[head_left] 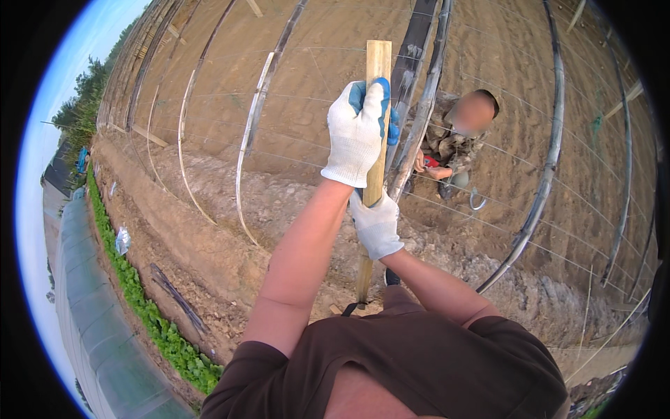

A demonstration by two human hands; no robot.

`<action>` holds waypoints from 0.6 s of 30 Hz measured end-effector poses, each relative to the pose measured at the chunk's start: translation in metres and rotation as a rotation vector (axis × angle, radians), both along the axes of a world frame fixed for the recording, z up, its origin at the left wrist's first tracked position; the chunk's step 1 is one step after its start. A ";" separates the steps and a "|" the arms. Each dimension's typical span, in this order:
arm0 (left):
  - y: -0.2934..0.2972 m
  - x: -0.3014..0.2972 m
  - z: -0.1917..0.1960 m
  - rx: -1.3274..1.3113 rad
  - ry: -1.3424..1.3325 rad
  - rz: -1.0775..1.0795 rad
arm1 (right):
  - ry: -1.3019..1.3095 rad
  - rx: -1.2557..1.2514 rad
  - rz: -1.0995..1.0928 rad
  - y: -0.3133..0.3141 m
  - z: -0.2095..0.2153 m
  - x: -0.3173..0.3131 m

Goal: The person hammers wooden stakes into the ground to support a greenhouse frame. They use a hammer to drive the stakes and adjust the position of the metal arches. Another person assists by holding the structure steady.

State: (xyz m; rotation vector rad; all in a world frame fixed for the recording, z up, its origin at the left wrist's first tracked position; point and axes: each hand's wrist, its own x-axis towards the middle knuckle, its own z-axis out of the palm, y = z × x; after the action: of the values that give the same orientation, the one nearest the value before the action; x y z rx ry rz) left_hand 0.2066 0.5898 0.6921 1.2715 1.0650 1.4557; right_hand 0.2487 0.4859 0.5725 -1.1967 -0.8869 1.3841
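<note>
A long, flat-sided wooden stake (375, 183) stands nearly upright in front of me, its lower part reaching down toward the ground near my feet. My left hand (357, 136), in a white knit glove with blue coating, is wrapped round its upper part, below the top end. Lower on the same stake my right hand (377, 222), gloved alike, is closed round it; its fingers are partly hidden. Just right of the stake, a dark weathered pole (412, 63) and a lighter pole (424, 115) run close beside it.
Beyond the poles a co-worker (457, 140) crouches, with a red object (431, 162) at the hands. Thin wires cross between curved poles (550, 164). A pale curved piece (477, 201) hangs near the wires. Green plants (150, 307) and a covered tunnel (91, 293) line the left.
</note>
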 end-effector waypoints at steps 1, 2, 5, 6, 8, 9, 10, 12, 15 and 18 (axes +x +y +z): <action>0.004 -0.001 -0.003 0.003 -0.023 0.002 | -0.018 0.005 -0.001 -0.001 -0.002 0.000; 0.006 -0.002 -0.005 0.006 -0.047 0.005 | -0.036 0.011 -0.001 0.000 -0.003 0.001; 0.008 -0.002 -0.003 -0.048 -0.127 -0.020 | -0.045 0.012 -0.018 -0.003 0.003 0.001; 0.007 -0.002 -0.005 -0.071 -0.188 -0.028 | -0.040 0.009 -0.026 -0.004 0.005 0.001; 0.007 0.000 -0.003 -0.148 -0.265 -0.053 | -0.021 0.018 -0.044 -0.003 0.002 0.002; 0.007 0.000 -0.001 -0.187 -0.303 -0.064 | -0.010 0.022 -0.053 -0.002 0.001 0.002; 0.003 0.001 0.002 -0.200 -0.293 -0.060 | -0.036 0.027 -0.061 -0.002 0.002 0.002; 0.005 0.000 0.002 -0.183 -0.274 -0.082 | -0.085 0.038 -0.075 -0.003 0.005 0.002; 0.005 0.002 -0.001 -0.160 -0.187 -0.104 | -0.036 0.044 -0.068 -0.002 0.001 0.004; 0.005 0.004 0.001 -0.129 -0.097 -0.091 | -0.060 0.066 -0.085 -0.002 -0.001 0.003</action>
State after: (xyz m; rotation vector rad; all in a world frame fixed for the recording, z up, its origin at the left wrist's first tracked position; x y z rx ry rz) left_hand 0.2102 0.5951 0.6930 1.1326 1.0074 1.3439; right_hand 0.2515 0.4841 0.5720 -1.2172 -0.9071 1.2474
